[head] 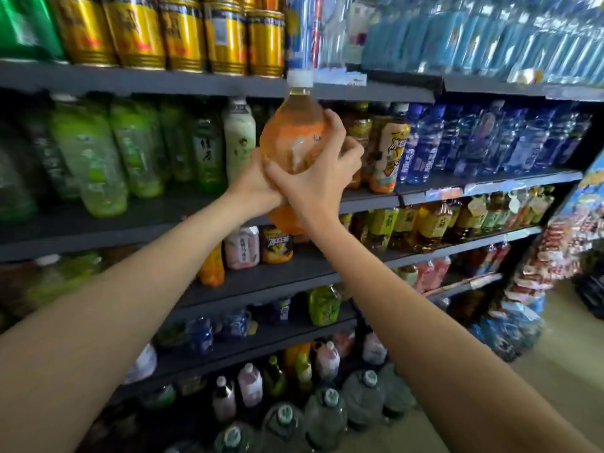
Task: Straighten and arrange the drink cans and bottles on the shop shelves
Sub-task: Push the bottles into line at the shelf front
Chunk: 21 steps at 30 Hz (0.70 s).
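Head view: green bottles (88, 158) left of the fingers, blue bottles (474, 138) right; both hands' fingers, left hand (258, 184) and right hand (322, 174), grasp the upright orange bottle (294, 132) before the shelf (196, 83).

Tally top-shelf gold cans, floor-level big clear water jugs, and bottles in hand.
gold cans: 5 in the front row
big water jugs: about 6, some partly hidden
orange bottle held by left hand and right hand: 1
Total: about 12
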Each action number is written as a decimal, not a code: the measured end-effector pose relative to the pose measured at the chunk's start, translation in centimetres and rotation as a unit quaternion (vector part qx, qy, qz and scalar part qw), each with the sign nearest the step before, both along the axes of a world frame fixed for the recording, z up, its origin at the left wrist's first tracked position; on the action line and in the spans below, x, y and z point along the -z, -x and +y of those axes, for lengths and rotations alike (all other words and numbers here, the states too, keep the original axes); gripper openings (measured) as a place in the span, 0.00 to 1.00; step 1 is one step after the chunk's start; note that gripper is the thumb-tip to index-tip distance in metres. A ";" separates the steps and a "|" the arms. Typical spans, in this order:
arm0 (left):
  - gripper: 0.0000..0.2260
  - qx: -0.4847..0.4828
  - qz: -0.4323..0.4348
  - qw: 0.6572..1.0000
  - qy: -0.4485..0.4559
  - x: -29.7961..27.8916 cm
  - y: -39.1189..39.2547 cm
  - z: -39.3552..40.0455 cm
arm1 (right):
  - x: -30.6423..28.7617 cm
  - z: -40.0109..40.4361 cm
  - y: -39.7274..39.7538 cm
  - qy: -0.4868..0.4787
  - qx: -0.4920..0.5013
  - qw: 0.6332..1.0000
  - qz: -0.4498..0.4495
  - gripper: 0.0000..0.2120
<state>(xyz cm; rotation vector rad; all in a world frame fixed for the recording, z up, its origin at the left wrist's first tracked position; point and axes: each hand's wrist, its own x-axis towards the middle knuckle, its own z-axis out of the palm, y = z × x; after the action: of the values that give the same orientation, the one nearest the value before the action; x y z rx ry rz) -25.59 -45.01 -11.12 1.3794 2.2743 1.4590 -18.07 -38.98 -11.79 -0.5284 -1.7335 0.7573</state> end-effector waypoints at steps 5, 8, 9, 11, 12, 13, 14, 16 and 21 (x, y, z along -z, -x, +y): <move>0.43 -0.069 -0.061 0.996 0.008 6.3 0.2 -3.7 | 5.4 0.0 -1.1 0.103 -0.142 0.984 -0.013 0.29; 0.32 -0.054 -0.100 0.994 -0.008 8.3 -0.2 -5.3 | 7.1 1.2 -1.9 0.323 -0.227 0.919 0.001 0.21; 0.34 -0.054 -0.107 0.993 -0.001 8.8 -0.1 -5.8 | 7.8 1.4 -2.2 0.361 -0.256 0.896 -0.044 0.23; 0.41 -0.071 -0.105 0.991 0.030 9.4 0.1 -6.5 | 9.5 1.0 -2.8 0.394 -0.338 0.845 -0.128 0.30; 0.44 -0.073 -0.099 0.991 0.046 9.6 0.2 -6.8 | 10.4 0.6 -3.1 0.406 -0.382 0.816 -0.152 0.32; 0.45 -0.073 -0.102 0.990 0.071 9.8 0.1 -7.2 | 11.2 0.1 -3.2 0.418 -0.413 0.792 -0.167 0.32; 0.43 -0.080 -0.103 0.987 0.094 9.8 -0.1 -7.6 | 11.9 -0.3 -3.4 0.429 -0.429 0.775 -0.178 0.32; 0.40 -0.066 -0.114 0.984 0.121 10.3 0.0 -8.2 | 12.6 -1.1 -3.5 0.440 -0.434 0.759 -0.204 0.30; 0.42 -0.018 -0.118 0.972 0.205 12.0 -0.5 -10.3 | 14.5 -1.7 -3.6 0.427 -0.438 0.736 -0.289 0.35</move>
<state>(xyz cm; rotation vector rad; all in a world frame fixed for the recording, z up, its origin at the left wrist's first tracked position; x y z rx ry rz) -25.05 -55.36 -23.11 0.9926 2.2825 1.0149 -14.43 -40.65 -26.33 -0.5567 -2.1336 2.3478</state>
